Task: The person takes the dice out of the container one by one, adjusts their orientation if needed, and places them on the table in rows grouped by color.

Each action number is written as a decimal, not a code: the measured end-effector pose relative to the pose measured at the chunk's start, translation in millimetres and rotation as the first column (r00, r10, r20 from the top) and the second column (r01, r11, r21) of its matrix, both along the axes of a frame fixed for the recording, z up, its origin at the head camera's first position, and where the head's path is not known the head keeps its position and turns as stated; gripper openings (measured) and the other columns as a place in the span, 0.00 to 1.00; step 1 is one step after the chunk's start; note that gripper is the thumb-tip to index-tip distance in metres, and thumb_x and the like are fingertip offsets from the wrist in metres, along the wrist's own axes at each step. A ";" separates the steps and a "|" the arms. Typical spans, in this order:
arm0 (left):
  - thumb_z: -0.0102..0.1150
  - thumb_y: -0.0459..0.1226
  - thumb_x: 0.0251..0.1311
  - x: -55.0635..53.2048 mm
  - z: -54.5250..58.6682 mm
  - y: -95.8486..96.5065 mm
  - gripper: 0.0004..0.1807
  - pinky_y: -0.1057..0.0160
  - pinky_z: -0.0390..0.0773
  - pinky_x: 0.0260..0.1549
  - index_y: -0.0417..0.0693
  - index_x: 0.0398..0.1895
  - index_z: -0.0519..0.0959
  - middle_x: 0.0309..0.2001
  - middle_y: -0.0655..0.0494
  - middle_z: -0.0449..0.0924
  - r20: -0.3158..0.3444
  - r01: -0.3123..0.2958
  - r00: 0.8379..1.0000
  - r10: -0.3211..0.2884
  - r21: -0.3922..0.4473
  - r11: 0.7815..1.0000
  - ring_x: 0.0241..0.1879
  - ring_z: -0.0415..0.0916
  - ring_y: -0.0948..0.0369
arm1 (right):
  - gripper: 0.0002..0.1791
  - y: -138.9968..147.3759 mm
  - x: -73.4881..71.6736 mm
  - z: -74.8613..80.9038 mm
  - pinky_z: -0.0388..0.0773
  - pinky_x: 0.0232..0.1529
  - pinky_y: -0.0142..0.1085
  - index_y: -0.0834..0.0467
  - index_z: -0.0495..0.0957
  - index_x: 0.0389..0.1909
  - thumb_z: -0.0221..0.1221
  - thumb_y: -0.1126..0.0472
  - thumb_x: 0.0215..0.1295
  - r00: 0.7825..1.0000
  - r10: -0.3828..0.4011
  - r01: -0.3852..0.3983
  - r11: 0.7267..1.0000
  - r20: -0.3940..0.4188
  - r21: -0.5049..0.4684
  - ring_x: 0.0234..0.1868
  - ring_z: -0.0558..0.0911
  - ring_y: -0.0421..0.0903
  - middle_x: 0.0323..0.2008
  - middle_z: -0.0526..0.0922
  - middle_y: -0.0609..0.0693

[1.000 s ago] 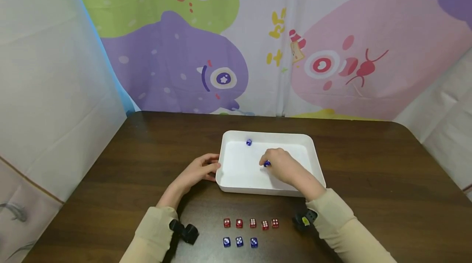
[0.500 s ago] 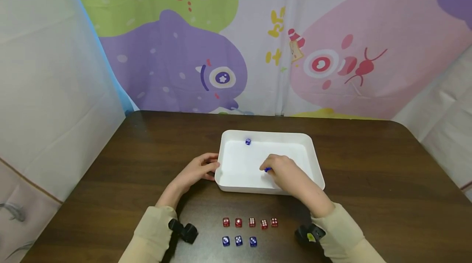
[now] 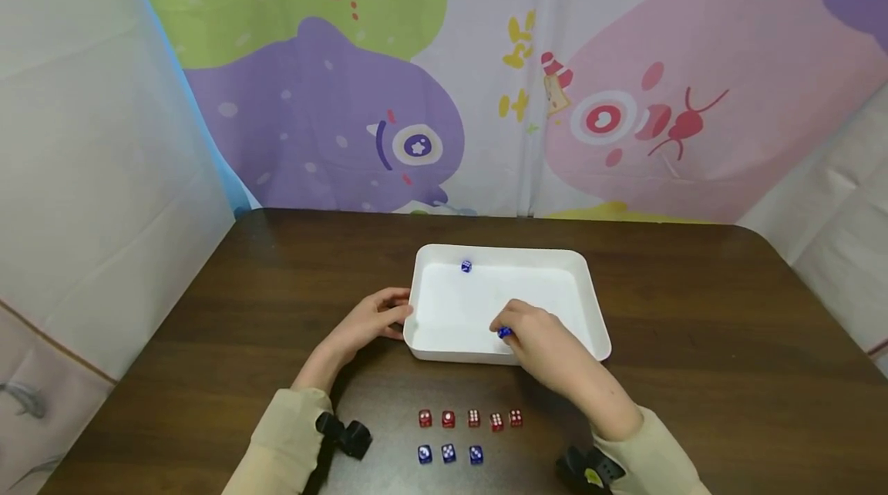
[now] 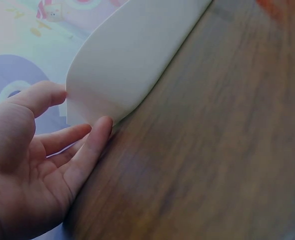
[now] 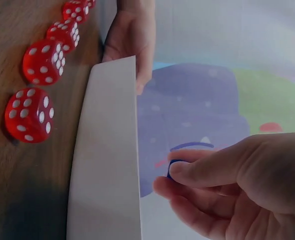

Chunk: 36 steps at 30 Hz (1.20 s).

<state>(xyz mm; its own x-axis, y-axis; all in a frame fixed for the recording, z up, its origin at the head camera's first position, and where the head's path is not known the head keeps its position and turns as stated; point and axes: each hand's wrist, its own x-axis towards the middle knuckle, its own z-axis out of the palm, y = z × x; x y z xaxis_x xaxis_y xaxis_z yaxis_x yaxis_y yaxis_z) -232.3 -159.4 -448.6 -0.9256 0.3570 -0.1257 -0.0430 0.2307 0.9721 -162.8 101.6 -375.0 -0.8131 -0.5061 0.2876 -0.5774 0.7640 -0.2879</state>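
My right hand (image 3: 544, 341) pinches a blue die (image 3: 504, 332) between thumb and fingers, over the near part of a white tray (image 3: 458, 357). In the right wrist view only a sliver of that blue die (image 5: 174, 168) shows past the thumb, beyond the tray's wall. A second blue die (image 3: 466, 267) lies inside the tray near its far wall. My left hand (image 3: 371, 323) rests its fingertips against the tray's left side. In the left wrist view its fingers (image 4: 96, 137) are fairly straight, touching the tray's outer wall (image 4: 117, 60) and rim.
On the brown table (image 3: 277, 271), before the tray, several red dice (image 3: 474, 418) form a row. Nearer still, three blue dice (image 3: 449, 453) make another row. A cartoon-printed curtain (image 3: 347, 109) hangs behind the table's far edge.
My right hand has drawn back toward the tray's near wall and lifted somewhat, carrying the blue die. The left hand and the tray stay in place.
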 end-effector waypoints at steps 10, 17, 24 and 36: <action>0.53 0.43 0.54 0.0 -1.3 3.0 0.27 0.59 0.76 0.32 0.40 0.55 0.62 0.48 0.42 0.67 0.007 0.002 1.000 -0.002 0.010 1.000 0.38 0.71 0.56 | 0.06 1.5 15.8 8.0 0.73 0.29 0.29 0.56 0.76 0.28 0.57 0.69 0.49 0.996 0.083 -0.086 0.993 0.030 0.082 0.27 0.72 0.37 0.28 0.73 0.43; 0.51 0.40 0.55 0.1 0.0 2.6 0.26 0.59 0.76 0.32 0.39 0.56 0.61 0.48 0.42 0.66 0.004 0.013 1.000 -0.013 0.008 1.000 0.39 0.71 0.55 | 0.07 -2.6 30.6 17.3 0.70 0.26 0.28 0.55 0.75 0.25 0.58 0.70 0.45 0.981 0.152 -0.171 0.971 0.119 0.165 0.25 0.71 0.37 0.26 0.70 0.42; 0.52 0.42 0.55 -2.4 -0.2 1.1 0.28 0.59 0.76 0.33 0.39 0.56 0.61 0.50 0.40 0.65 -0.004 0.031 1.000 -0.031 0.017 0.999 0.41 0.70 0.54 | 0.08 -7.8 39.3 22.4 0.67 0.22 0.27 0.55 0.75 0.22 0.56 0.72 0.42 0.965 0.181 -0.215 0.959 0.188 0.183 0.21 0.68 0.37 0.23 0.68 0.42; 0.51 0.42 0.55 -2.3 -1.3 0.8 0.28 0.59 0.76 0.33 0.39 0.57 0.60 0.49 0.40 0.65 -0.001 0.038 0.999 -0.038 0.017 0.999 0.40 0.70 0.55 | 0.10 -11.8 49.6 20.5 0.66 0.25 0.25 0.51 0.77 0.18 0.61 0.71 0.38 0.873 0.234 -0.352 0.910 0.428 0.221 0.24 0.66 0.34 0.20 0.67 0.38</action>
<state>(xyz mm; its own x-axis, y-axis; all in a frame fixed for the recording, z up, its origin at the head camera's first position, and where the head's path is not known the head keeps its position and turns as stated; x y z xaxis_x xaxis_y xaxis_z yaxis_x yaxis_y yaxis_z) -234.6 -158.5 -449.9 -0.9113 0.3941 -0.1190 -0.0340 0.2160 0.9758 -113.1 89.8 -354.6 -0.6286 -0.7496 -0.2071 -0.6761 0.6584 -0.3308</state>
